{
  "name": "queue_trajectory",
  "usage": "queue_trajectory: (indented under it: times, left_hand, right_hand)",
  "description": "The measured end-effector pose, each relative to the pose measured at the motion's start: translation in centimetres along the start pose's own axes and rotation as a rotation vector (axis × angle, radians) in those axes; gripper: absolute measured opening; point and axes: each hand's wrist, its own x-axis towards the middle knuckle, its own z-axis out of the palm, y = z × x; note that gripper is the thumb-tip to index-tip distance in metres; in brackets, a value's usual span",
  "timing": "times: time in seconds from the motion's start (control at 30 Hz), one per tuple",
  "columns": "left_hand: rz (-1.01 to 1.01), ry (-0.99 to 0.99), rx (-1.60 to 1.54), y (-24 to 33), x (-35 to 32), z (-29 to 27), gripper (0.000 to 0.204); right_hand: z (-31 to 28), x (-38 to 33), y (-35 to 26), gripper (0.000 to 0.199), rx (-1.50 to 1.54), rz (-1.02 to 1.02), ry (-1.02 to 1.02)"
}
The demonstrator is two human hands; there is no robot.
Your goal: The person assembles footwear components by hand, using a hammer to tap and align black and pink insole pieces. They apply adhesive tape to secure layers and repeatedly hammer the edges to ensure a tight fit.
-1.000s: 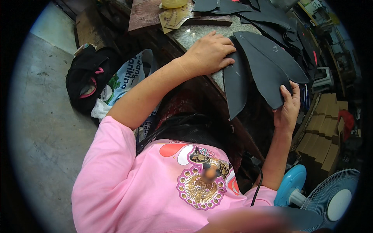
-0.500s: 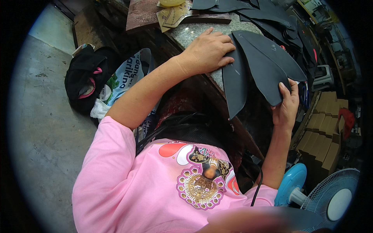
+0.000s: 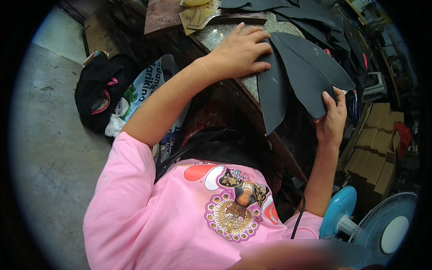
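Several dark grey, leaf-shaped cut pieces of thin sheet material fan out over the corner of a speckled stone slab (image 3: 216,38). Across the upper end of the left piece (image 3: 272,96) lie the fingers of my left hand (image 3: 243,49), spread apart, with the thumb on its surface. My right hand (image 3: 332,110) pinches the lower right edge of the wide middle piece (image 3: 303,72), thumb on top and fingers partly hidden behind. A third piece (image 3: 337,74) shows to the right of it, partly covered. The lower ends of the left and middle pieces overhang the slab's edge.
More dark cut pieces (image 3: 310,22) are heaped behind the slab. Yellowish templates (image 3: 198,17) lie on a reddish board (image 3: 162,18). A black bag (image 3: 96,90) and printed plastic bag (image 3: 148,85) are at left. Cardboard boxes (image 3: 371,148) and a fan (image 3: 387,229) stand at right.
My left hand has shifted slightly up and left, its fingers a little more spread. The pieces have moved up slightly. My right hand keeps its pinch on the middle piece.
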Motion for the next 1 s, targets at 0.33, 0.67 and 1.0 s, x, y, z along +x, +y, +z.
queue_trajectory:
  times: [0.33, 0.67, 1.0]
  left_hand:
    - [-0.012, -0.136, -0.035, -1.1, 0.4, 0.1, 0.041]
    - [-0.032, -0.032, -0.005, -1.7, 0.5, 2.0, 0.066]
    - [0.042, -0.142, -0.122, -1.8, 0.7, 0.0, 0.071]
  right_hand:
    - [-1.3, 1.4, 0.5, 0.025, 0.117, 0.072, 0.000]
    - [-1.3, 0.7, 0.0, 0.027, 0.041, 0.070, -0.075]
    - [-0.4, -0.3, -0.2, 0.027, -0.058, 0.029, -0.087]
